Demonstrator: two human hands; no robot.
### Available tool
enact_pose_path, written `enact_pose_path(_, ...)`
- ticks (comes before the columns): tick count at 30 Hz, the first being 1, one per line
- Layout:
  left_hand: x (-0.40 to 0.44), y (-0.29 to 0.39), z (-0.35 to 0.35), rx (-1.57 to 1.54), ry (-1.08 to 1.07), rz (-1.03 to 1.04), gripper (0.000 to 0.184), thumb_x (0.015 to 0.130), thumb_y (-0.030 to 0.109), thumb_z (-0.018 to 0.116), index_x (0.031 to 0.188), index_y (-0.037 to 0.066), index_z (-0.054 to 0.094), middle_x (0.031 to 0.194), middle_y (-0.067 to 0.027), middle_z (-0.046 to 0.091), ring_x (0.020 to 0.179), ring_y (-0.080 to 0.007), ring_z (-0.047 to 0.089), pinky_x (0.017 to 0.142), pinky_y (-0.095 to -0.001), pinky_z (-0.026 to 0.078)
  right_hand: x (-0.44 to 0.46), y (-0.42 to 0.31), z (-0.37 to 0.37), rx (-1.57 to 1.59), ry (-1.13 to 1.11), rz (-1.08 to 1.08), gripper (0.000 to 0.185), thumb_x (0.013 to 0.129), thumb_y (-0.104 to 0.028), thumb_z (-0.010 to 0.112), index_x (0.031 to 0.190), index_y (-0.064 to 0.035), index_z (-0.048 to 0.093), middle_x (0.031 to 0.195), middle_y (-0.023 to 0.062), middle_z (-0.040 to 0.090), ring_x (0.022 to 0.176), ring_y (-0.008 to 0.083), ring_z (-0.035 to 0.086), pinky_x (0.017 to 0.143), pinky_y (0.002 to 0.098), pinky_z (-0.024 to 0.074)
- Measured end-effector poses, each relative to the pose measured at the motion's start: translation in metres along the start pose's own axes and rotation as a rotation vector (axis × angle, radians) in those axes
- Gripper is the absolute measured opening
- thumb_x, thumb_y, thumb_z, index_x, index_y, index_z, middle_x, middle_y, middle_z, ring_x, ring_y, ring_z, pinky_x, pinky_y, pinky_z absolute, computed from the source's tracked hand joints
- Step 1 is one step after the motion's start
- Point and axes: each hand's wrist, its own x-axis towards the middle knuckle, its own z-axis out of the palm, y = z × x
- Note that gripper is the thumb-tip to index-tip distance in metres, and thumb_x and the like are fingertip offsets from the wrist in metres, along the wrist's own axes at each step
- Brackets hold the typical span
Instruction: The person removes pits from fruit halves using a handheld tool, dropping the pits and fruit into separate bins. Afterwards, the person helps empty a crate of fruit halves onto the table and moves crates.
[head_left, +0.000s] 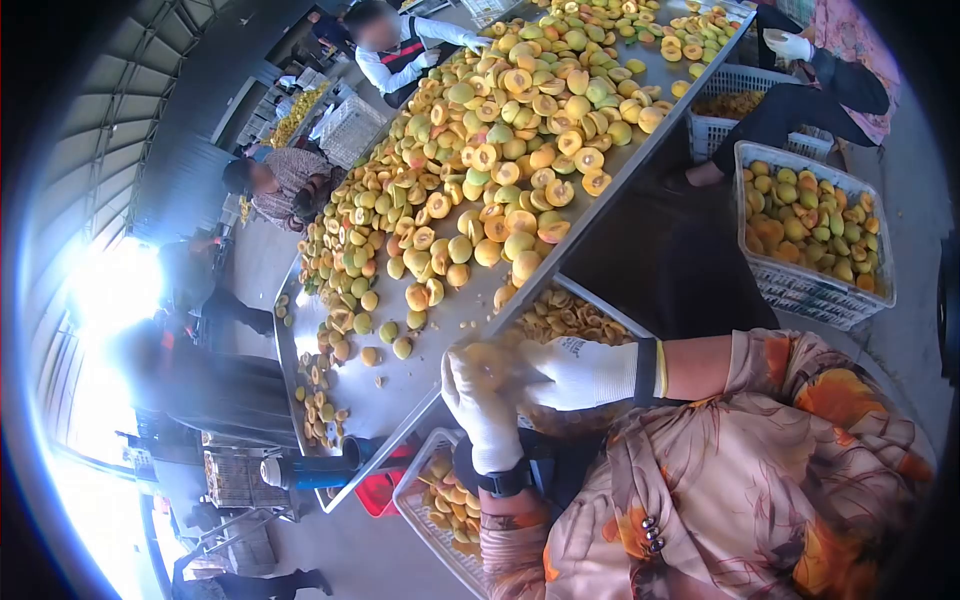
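Note:
My left hand [484,405], in a white glove with a dark watch at the wrist, is closed at the table's near edge. My right hand [575,375], also in a white glove, meets it from the side with its fingers closed in. Where the fingers come together, motion blur and a yellowish smear hide what they hold. Just beyond lies a large pile of yellow peaches [480,160], many of them halved and some showing brown pits. They rest on a metal table [400,385]. Below my hands stands a crate of cut fruit pieces [575,320].
A white crate [810,285] of whole fruit stands at the right. Another crate [405,495] with fruit halves is beside my left forearm, near a red container [378,492]. Co-workers [290,185] are around the table; a gloved hand [788,45] shows at upper right.

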Motion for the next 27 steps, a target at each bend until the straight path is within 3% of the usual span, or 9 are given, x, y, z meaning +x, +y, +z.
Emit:
enact_pose_path(3, -0.009, -0.003, 0.007, 0.039, 0.036, 0.070, 0.053, 0.105, 0.043, 0.055, 0.113, -0.008, 0.061, 0.083, -0.0068, 0.063, 0.070, -0.0116, 0.053, 0.063, -0.0255, 0.043, -0.006, -0.012, -0.002, 0.010, 0.030, 0.083, 0.023, 0.093, -0.015, 0.059, 0.108, 0.0010, 0.053, 0.074, 0.0235, 0.063, 0.063, 0.0399, 0.065, 0.060, 0.0481, 0.0481)
enact_pose_path(9, -0.012, -0.006, 0.005, 0.137, 0.064, 0.141, 0.050, 0.105, 0.041, 0.054, 0.112, -0.008, 0.062, 0.076, -0.0054, 0.064, 0.063, -0.0096, 0.053, 0.057, -0.0235, 0.042, -0.005, -0.006, 0.002, 0.087, -0.039, 0.018, 0.025, 0.092, -0.012, 0.060, 0.113, 0.0010, 0.055, 0.076, 0.0232, 0.065, 0.066, 0.0408, 0.066, 0.062, 0.0482, 0.0494)
enact_pose_path(12, -0.011, -0.009, 0.007, 0.075, 0.063, 0.128, 0.048, 0.105, 0.039, 0.055, 0.113, -0.007, 0.062, 0.076, -0.0062, 0.064, 0.064, -0.0104, 0.055, 0.057, -0.0234, 0.045, -0.002, -0.021, -0.011, 0.188, -0.097, 0.094, 0.030, 0.090, -0.011, 0.061, 0.117, 0.0012, 0.057, 0.084, 0.0239, 0.067, 0.076, 0.0402, 0.068, 0.069, 0.0470, 0.0518)
enact_pose_path(15, -0.009, -0.007, 0.013, 0.138, 0.047, 0.186, 0.042, 0.106, 0.035, 0.054, 0.111, -0.005, 0.063, 0.076, -0.0068, 0.064, 0.065, -0.0114, 0.057, 0.059, -0.0241, 0.047, 0.003, -0.023, -0.025, 0.337, -0.296, 0.308, 0.043, 0.088, -0.011, 0.066, 0.128, 0.0022, 0.058, 0.113, 0.0184, 0.070, 0.104, 0.0290, 0.067, 0.092, 0.0394, 0.0508)
enact_pose_path(17, -0.003, -0.017, 0.011, 0.125, 0.032, 0.245, 0.037, 0.107, 0.031, 0.053, 0.110, -0.005, 0.064, 0.075, -0.0085, 0.065, 0.064, -0.0143, 0.060, 0.060, -0.0268, 0.051, 0.007, -0.023, -0.031, 0.342, -0.315, 0.294, 0.048, 0.088, -0.011, 0.065, 0.133, 0.0022, 0.056, 0.118, 0.0178, 0.069, 0.110, 0.0267, 0.066, 0.096, 0.0384, 0.0497)
enact_pose_path(20, -0.001, -0.016, 0.013, 0.087, 0.092, 0.160, 0.043, 0.107, 0.031, 0.049, 0.084, -0.002, 0.063, 0.088, -0.0104, 0.069, 0.068, -0.0109, 0.056, 0.061, -0.0245, 0.046, 0.010, -0.020, -0.028, 0.350, -0.266, 0.245, 0.051, 0.087, -0.013, 0.066, 0.135, 0.0011, 0.054, 0.117, 0.0198, 0.070, 0.109, 0.0296, 0.067, 0.096, 0.0397, 0.0499)
enact_pose_path(23, 0.006, -0.024, 0.007, 0.254, 0.051, 0.295, 0.038, 0.105, 0.029, 0.056, 0.109, -0.007, 0.064, 0.071, -0.0087, 0.065, 0.059, -0.0120, 0.056, 0.058, -0.0265, 0.048, 0.012, -0.015, -0.032, 0.305, -0.324, 0.259, 0.046, 0.088, -0.015, 0.066, 0.130, 0.0014, 0.058, 0.108, 0.0207, 0.072, 0.101, 0.0289, 0.069, 0.091, 0.0393, 0.0523)
enact_pose_path(27, 0.011, -0.022, 0.008, 0.097, 0.008, 0.213, 0.040, 0.105, 0.031, 0.055, 0.110, -0.008, 0.064, 0.073, -0.0088, 0.066, 0.060, -0.0118, 0.056, 0.059, -0.0255, 0.047, 0.015, -0.012, -0.040, 0.360, -0.381, 0.251, 0.047, 0.087, -0.016, 0.066, 0.130, 0.0040, 0.057, 0.109, 0.0205, 0.071, 0.102, 0.0299, 0.068, 0.092, 0.0406, 0.0508)
